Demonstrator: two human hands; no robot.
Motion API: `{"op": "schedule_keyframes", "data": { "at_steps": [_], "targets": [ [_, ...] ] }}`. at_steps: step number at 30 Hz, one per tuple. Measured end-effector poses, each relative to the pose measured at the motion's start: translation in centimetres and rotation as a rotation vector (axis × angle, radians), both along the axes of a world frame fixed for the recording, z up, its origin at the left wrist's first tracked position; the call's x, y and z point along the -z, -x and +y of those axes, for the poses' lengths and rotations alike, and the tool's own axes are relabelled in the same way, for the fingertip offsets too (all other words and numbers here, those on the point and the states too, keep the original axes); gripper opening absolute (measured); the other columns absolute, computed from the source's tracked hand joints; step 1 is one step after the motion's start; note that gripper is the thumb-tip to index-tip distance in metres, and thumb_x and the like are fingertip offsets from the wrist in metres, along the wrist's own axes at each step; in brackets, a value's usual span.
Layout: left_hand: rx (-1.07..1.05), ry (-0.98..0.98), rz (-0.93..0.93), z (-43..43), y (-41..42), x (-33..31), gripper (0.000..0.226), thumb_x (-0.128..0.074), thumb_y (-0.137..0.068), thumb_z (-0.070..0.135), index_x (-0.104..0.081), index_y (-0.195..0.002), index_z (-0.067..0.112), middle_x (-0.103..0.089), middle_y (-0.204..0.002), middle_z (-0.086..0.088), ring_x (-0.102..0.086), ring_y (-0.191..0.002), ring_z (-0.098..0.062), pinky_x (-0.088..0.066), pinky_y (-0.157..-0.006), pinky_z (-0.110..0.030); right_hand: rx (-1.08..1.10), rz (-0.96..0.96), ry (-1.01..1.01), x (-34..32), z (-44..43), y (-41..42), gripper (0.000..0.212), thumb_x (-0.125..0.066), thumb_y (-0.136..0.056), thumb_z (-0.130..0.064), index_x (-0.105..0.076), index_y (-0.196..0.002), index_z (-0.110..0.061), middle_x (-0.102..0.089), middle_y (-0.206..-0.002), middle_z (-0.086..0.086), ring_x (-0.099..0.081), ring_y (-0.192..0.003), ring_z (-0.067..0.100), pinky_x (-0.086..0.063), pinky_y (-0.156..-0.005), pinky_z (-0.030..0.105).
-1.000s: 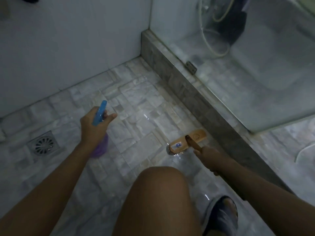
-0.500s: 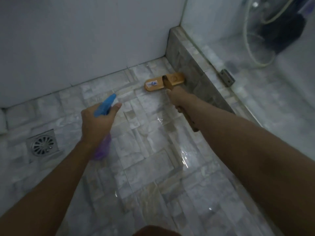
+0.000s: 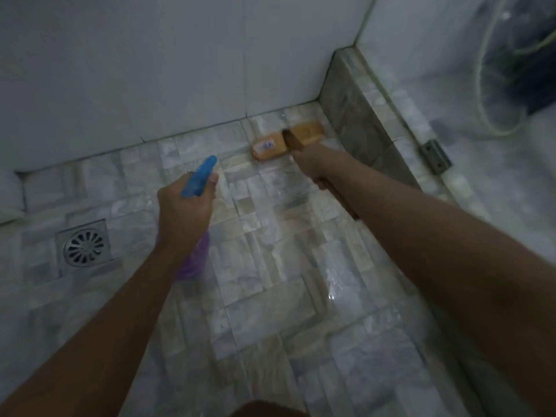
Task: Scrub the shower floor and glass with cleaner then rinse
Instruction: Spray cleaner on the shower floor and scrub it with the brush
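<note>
1. Pale tiles with a marble look cover the shower floor, and they shine wet in the middle, between the two arms.
2. On the far side, the floor meets a plain white wall. On the right, a low grey stone curb runs from the wall corner toward the camera.
3. On top of the curb stands the glass panel, with a small metal hinge at its base. Behind the glass a pale hose makes a loop, but it is blurred.
4. A square metal drain is set in the floor on the left, near the wall.
5. The left hand grips a spray bottle with a blue head and a purple body. It is held above the floor and the nozzle points toward the wall.
6. The right hand is closed around the wooden handle of the scrub brush. The brush head lies on the floor in the far corner, near the wall and just beside the curb.
</note>
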State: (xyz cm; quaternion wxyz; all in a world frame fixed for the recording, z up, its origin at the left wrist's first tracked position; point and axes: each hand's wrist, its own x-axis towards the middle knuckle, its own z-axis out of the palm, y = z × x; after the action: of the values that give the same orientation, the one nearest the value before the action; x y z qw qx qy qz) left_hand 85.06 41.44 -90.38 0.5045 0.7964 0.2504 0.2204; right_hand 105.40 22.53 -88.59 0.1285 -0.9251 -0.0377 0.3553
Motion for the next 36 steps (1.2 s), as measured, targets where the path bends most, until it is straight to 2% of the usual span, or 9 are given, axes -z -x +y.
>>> {"op": "schedule_keyframes", "data": {
  "at_steps": [7, 12, 15, 20, 22, 26, 29, 34, 36],
  "targets": [
    [0.072, -0.105, -0.021, -1.4, 0.3, -0.5, 0.041, -0.064, -0.099, 0.031, -0.061, -0.077, -0.003, -0.057, -0.064, -0.024, -0.054, -0.055, -0.041, -0.045, -0.049, -0.047, -0.068, -0.018, -0.033, -1.0, 3.0, -2.3, 0.032, -0.034, -0.107, -0.026, -0.052, -0.089, -0.006, -0.06, -0.083, 0.02, -0.052, -0.053, 0.026, -0.042, -0.045, 0.027],
    [-0.063, 0.06, 0.016, 0.2, -0.2, -0.6, 0.044, -0.067, -0.095, 0.041, -0.068, -0.088, -0.002, -0.066, -0.077, -0.028, -0.065, -0.07, -0.045, -0.056, -0.061, -0.056, -0.147, 0.117, 0.03, -1.7, -2.5, 2.6, 0.042, -0.037, -0.105, -0.046, -0.052, -0.099, -0.006, -0.056, -0.073, 0.016, -0.05, -0.048, 0.024, -0.043, -0.045, 0.028],
    [-0.133, 0.163, 0.031, 1.1, -0.3, -0.8, 0.027, -0.068, -0.095, 0.038, -0.071, -0.095, 0.011, -0.072, -0.083, -0.015, -0.071, -0.073, -0.027, -0.061, -0.065, -0.054, -0.109, 0.086, 0.027, -1.8, -0.3, 1.4, 0.043, -0.037, -0.105, -0.044, -0.052, -0.096, -0.005, -0.054, -0.073, 0.016, -0.05, -0.047, 0.023, -0.043, -0.045, 0.027],
    [-0.102, 0.157, -0.006, 0.8, -0.1, -0.8, 0.02, -0.068, -0.096, 0.033, -0.07, -0.099, 0.013, -0.073, -0.087, -0.012, -0.073, -0.078, -0.024, -0.062, -0.066, -0.05, 0.01, -0.053, -0.112, -2.7, 6.5, -2.7, 0.044, -0.039, -0.103, -0.016, -0.035, -0.144, 0.0, -0.049, -0.077, 0.015, -0.05, -0.052, 0.025, -0.043, -0.038, 0.027],
    [-0.093, 0.152, -0.008, 0.4, 0.3, -0.7, 0.024, -0.069, -0.096, 0.032, -0.071, -0.097, 0.009, -0.073, -0.085, -0.015, -0.071, -0.076, -0.031, -0.06, -0.064, -0.051, 0.038, -0.046, -0.058, -2.0, 7.1, -2.3, 0.042, -0.042, -0.1, -0.01, -0.038, -0.14, 0.003, -0.051, -0.079, 0.018, -0.052, -0.054, 0.026, -0.043, -0.034, 0.025],
    [-0.067, 0.093, -0.065, 0.0, 2.7, -1.5, 0.032, -0.075, -0.09, 0.033, -0.068, -0.085, 0.002, -0.066, -0.076, -0.021, -0.064, -0.066, -0.031, -0.054, -0.065, -0.045, -0.059, -0.015, -0.035, -1.4, 4.9, 4.4, 0.036, -0.037, -0.105, -0.031, -0.057, -0.107, -0.001, -0.06, -0.084, 0.02, -0.055, -0.054, 0.028, -0.043, -0.042, 0.028],
    [-0.078, 0.047, -0.051, 1.1, 5.9, -2.3, 0.034, -0.084, -0.081, 0.03, -0.065, -0.072, 0.004, -0.063, -0.066, -0.014, -0.054, -0.059, -0.012, -0.049, -0.061, -0.032, -0.173, 0.036, -0.021, -1.9, 3.3, 12.0, 0.033, -0.037, -0.104, -0.036, -0.053, -0.112, -0.008, -0.061, -0.087, 0.019, -0.057, -0.057, 0.029, -0.048, -0.045, 0.03],
    [-0.122, -0.126, 0.171, 5.4, 15.3, -0.9, 0.043, -0.079, -0.083, 0.043, -0.054, -0.057, 0.019, -0.043, -0.05, 0.005, -0.037, -0.045, -0.004, -0.037, -0.05, -0.026, -0.401, 0.197, 0.072, -4.5, 3.6, 21.8, 0.031, -0.034, -0.107, -0.032, -0.053, -0.115, -0.009, -0.061, -0.107, 0.015, -0.067, -0.081, 0.033, -0.061, -0.062, 0.041],
    [-0.22, -0.16, 0.192, 8.0, 18.6, -0.5, 0.045, -0.077, -0.086, 0.044, -0.057, -0.059, 0.014, -0.046, -0.049, 0.001, -0.041, -0.044, -0.006, -0.035, -0.046, -0.023, -0.335, 0.177, 0.031, -4.4, 6.1, 21.8, 0.033, -0.036, -0.107, -0.033, -0.052, -0.12, -0.007, -0.059, -0.106, 0.017, -0.065, -0.074, 0.032, -0.06, -0.057, 0.04]
  ]
}}
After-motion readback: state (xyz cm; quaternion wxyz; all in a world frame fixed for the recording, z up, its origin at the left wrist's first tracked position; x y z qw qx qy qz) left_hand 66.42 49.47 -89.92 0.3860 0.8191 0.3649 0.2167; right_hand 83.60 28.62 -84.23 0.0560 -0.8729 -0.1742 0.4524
